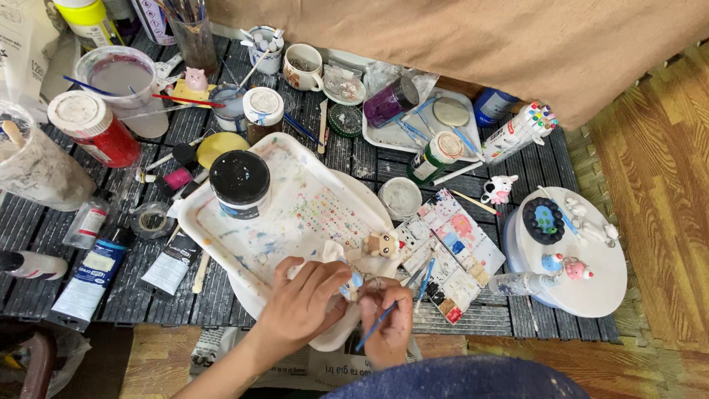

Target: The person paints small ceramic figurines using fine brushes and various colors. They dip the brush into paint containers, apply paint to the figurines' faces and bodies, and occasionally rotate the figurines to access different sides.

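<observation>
My left hand [301, 304] is closed around a small clay figurine [353, 283] with a blue part, holding it over the near edge of a white paint-stained tray [295, 214]. My right hand [389, 322] grips a thin blue-handled brush [375, 325], its tip at the figurine. A small beige bear figurine [383, 243] stands on the tray just beyond my fingers. A black-lidded paint jar [239, 182] sits on the tray's far left.
A paint palette [452, 253] lies right of the tray. A round white stand [583, 255] with small figurines is at the far right. Jars, paint tubes, cups, a marker bundle [521, 129] and brushes crowd the dark slatted table [369, 159].
</observation>
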